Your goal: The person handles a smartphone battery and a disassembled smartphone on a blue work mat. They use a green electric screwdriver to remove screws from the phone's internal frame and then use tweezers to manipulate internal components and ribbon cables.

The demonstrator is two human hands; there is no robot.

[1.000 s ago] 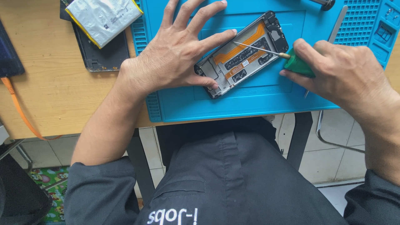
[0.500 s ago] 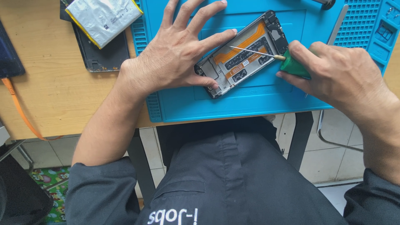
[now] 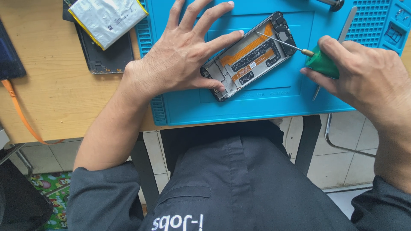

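Opened phone frame (image 3: 250, 55), pinned by the spread fingers of the left hand (image 3: 180, 64) on the blue repair mat (image 3: 265, 102) near the worktop's front edge; green-handled screwdriver (image 3: 299, 49), pinched by the right hand (image 3: 364, 77), judged liable to slip and tear the orange flex cable (image 3: 246, 45).

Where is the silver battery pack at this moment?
The silver battery pack lies at the head view's top left, on a dark back cover, left of the blue mat.
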